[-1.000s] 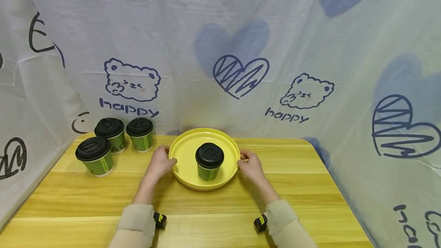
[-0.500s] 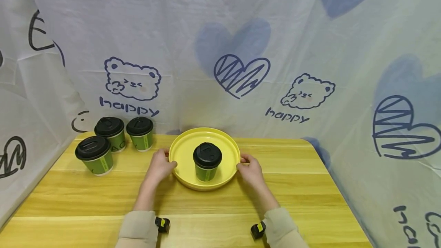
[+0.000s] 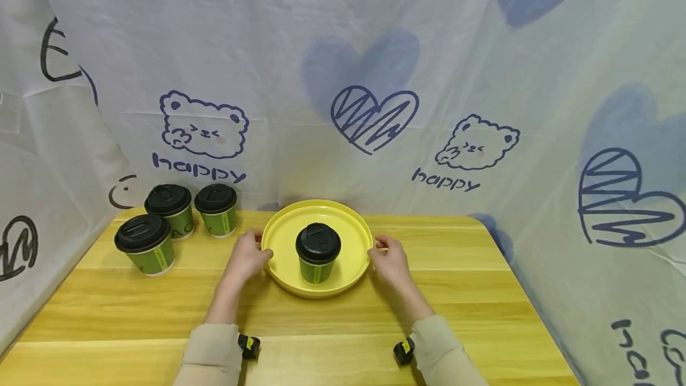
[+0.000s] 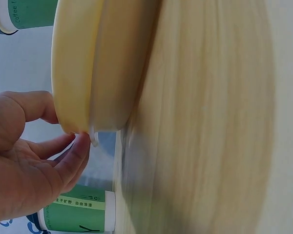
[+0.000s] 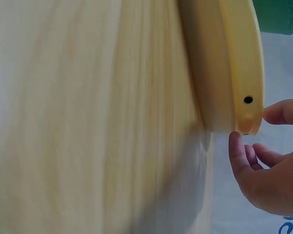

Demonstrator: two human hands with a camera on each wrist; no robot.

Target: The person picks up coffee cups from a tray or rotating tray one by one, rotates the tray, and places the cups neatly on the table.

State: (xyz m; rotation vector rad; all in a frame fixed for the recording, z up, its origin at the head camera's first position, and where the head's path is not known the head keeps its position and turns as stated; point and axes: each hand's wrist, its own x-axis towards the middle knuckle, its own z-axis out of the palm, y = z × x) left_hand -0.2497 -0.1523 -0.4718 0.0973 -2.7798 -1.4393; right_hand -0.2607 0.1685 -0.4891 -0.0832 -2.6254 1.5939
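Note:
A round yellow tray (image 3: 351, 249) sits at the back middle of the wooden table, one paper coffee cup (image 3: 318, 246) upright on it. This cup is green with a black lid and stands left of the tray's centre, towards the front. At the tray's left edge my left hand (image 3: 249, 258) pinches the rim between thumb and fingers. My right hand (image 3: 390, 260) pinches the opposite edge the same way. From the side, in the left wrist view, a paler lower part (image 4: 119, 63) shows under the tray's upper rim. A dark round hole (image 5: 248, 99) marks its side in the right wrist view.
Three more lidded green cups stand at the back left: a front one (image 3: 145, 244), a rear one (image 3: 170, 210) and one nearer the tray (image 3: 217, 210). A printed white cloth (image 3: 289, 106) hangs behind the wooden table (image 3: 321, 344) and along both sides.
The cup on the tray has shifted slightly to the left. Both hands keep their hold on the tray's rim, and the tray stays in nearly the same place.

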